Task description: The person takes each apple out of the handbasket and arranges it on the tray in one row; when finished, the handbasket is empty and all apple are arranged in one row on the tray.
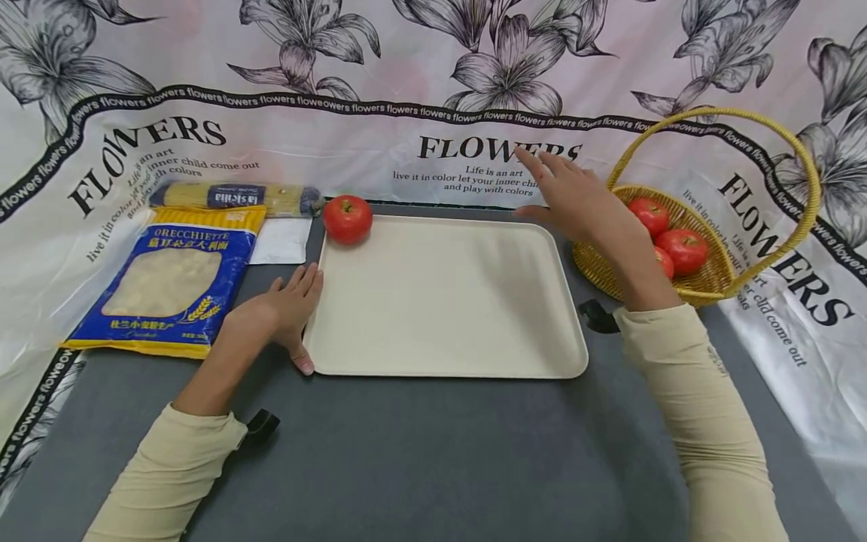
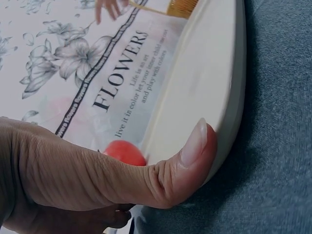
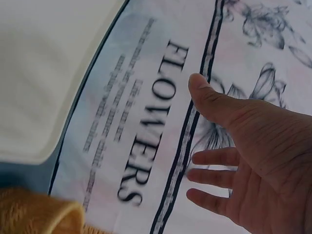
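Note:
A cream tray [image 1: 447,331] lies on the grey mat, with one red tomato [image 1: 348,218] at its far left corner. My left hand [image 1: 287,309] rests against the tray's left edge, its thumb [image 2: 195,146] pressed on the rim [image 2: 229,97], the tomato [image 2: 126,152] beyond it. My right hand [image 1: 565,192] hovers with fingers spread above the tray's far right corner, beside a wicker basket [image 1: 704,282] holding three tomatoes [image 1: 684,248]. It holds nothing, as the right wrist view shows open fingers [image 3: 214,178] over the printed cloth.
A blue and yellow orecchiette bag [image 1: 172,290] lies left of the tray, with a spaghetti packet [image 1: 233,197] behind it. The flower-printed cloth [image 1: 433,105] rises at the back and sides. The basket's tall handle [image 1: 806,173] arches at the right.

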A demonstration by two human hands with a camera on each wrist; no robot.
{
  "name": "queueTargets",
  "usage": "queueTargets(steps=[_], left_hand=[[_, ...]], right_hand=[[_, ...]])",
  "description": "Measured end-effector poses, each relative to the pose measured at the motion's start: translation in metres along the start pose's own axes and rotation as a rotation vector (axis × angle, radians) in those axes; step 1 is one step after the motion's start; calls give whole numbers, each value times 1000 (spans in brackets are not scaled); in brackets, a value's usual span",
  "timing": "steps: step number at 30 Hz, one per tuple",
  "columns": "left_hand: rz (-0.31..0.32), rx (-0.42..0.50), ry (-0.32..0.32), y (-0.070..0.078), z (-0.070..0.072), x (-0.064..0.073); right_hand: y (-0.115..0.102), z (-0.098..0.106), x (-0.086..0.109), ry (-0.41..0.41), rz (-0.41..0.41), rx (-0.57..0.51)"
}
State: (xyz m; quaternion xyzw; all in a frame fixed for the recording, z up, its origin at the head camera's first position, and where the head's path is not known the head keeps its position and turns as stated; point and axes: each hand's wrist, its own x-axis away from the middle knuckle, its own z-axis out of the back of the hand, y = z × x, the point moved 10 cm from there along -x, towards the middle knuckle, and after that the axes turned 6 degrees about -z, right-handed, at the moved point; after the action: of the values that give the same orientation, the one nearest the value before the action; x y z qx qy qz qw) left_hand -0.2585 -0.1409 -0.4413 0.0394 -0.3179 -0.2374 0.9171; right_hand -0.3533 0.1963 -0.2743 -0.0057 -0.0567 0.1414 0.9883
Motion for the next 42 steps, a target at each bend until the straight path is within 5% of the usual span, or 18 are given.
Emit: queueTargets(steps=[9, 22, 30, 42], left_hand=[[16, -35, -34, 2, 1, -1], [30, -45, -49, -2, 1, -2], [29, -35, -53, -6, -1, -2], [29, -38, -42, 0, 2, 1]], right_hand=[[78, -11, 33, -159, -157, -24], [153, -35, 63, -241, -184, -59], [179, -57, 76, -331, -272, -65], [182, -80, 63, -260, -139, 1]])
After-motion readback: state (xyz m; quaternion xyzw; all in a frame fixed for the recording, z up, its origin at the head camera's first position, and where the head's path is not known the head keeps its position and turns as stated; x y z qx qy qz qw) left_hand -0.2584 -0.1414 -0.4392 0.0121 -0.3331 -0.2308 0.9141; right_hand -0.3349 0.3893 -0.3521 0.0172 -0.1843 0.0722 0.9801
